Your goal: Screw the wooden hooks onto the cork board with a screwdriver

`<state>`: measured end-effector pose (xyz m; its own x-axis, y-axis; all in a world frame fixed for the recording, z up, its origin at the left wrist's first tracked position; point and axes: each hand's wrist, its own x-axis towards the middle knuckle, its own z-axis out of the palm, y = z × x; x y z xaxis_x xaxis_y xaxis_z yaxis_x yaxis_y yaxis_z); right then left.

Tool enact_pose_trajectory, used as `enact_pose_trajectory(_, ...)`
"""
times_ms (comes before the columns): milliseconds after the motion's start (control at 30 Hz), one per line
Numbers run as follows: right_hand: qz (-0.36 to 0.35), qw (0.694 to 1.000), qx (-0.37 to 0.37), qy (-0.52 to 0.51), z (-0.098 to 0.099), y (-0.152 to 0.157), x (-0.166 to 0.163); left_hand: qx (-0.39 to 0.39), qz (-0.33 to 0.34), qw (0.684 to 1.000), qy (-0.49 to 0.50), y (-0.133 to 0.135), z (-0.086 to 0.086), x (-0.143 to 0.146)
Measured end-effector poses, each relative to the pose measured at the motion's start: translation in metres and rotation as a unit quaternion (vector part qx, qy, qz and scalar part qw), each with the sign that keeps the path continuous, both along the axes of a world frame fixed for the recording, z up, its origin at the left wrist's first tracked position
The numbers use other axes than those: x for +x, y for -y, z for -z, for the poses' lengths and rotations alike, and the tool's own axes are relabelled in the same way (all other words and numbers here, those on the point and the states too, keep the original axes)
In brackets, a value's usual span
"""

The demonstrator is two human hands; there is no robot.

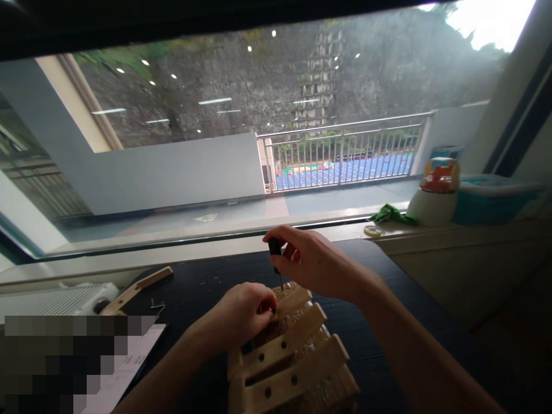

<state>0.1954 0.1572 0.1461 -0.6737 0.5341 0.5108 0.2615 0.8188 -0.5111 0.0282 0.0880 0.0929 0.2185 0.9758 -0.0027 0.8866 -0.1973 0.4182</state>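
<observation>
My right hand (302, 253) grips the black handle of a screwdriver (275, 253), its thin shaft pointing down at the far end of a wooden piece. That piece is an assembly of wooden slats (297, 376) with dark round holes, lying over a wood-coloured base partly wrapped in clear plastic. Against the left side of the far slat, my left hand (245, 313) has its fingers closed in a pinch. What those fingers hold, if anything, is hidden. The screwdriver's tip meets the wood near the left fingertips; the exact contact is too small to tell.
On the dark table (336, 322) lie a loose wooden slat (149, 280) and some small metal pieces (157, 306). A white ridged object (60, 302) and a pale sheet (142, 351) are at left. The windowsill bears a green cloth (392, 214), a white-and-orange container (435, 195) and a teal box (491, 198).
</observation>
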Motion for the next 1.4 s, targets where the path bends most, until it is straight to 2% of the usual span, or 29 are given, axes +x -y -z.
enact_pose_trajectory(200, -0.001, 1.0, 0.001, 0.005, -0.001, -0.001, -0.001, 0.0, 0.006, 1.0, 0.008, 0.0, -0.01, -0.005)
enact_pose_trajectory(300, -0.002, 1.0, -0.004, 0.013, 0.001, -0.001, -0.001, -0.045, -0.007, 0.998, 0.04, 0.0, -0.015, -0.012)
enact_pose_trajectory(400, -0.011, 0.999, -0.011, 0.034, 0.003, -0.001, -0.003, -0.09, -0.032, 0.988, 0.119, 0.002, -0.012, -0.018)
enact_pose_trajectory(500, -0.022, 0.998, -0.016, 0.059, 0.004, 0.001, -0.006, -0.082, -0.066, 0.974, 0.2, 0.007, -0.005, -0.029)
enact_pose_trajectory(600, -0.029, 0.997, -0.019, 0.076, 0.006, 0.002, -0.009, -0.08, -0.083, 0.967, 0.225, 0.016, 0.001, -0.044)
enact_pose_trajectory(800, -0.033, 0.995, -0.022, 0.088, 0.011, 0.004, -0.015, -0.142, -0.043, 0.964, 0.223, 0.026, 0.003, -0.061)
enact_pose_trajectory(1000, -0.032, 0.991, -0.047, 0.121, 0.008, -0.001, -0.011, -0.131, 0.009, 0.965, 0.227, 0.021, 0.01, -0.056)
enact_pose_trajectory(1133, -0.034, 0.964, 0.003, 0.265, -0.014, -0.005, -0.011, -0.109, 0.039, 0.962, 0.246, 0.019, 0.015, -0.053)
enact_pose_trajectory(1267, -0.077, 0.913, 0.079, 0.392, -0.037, 0.005, -0.026, -0.098, 0.041, 0.96, 0.261, 0.019, 0.019, -0.052)
enact_pose_trajectory(1400, -0.095, 0.86, 0.141, 0.481, -0.045, 0.02, -0.042, -0.087, 0.045, 0.959, 0.267, 0.017, 0.023, -0.051)
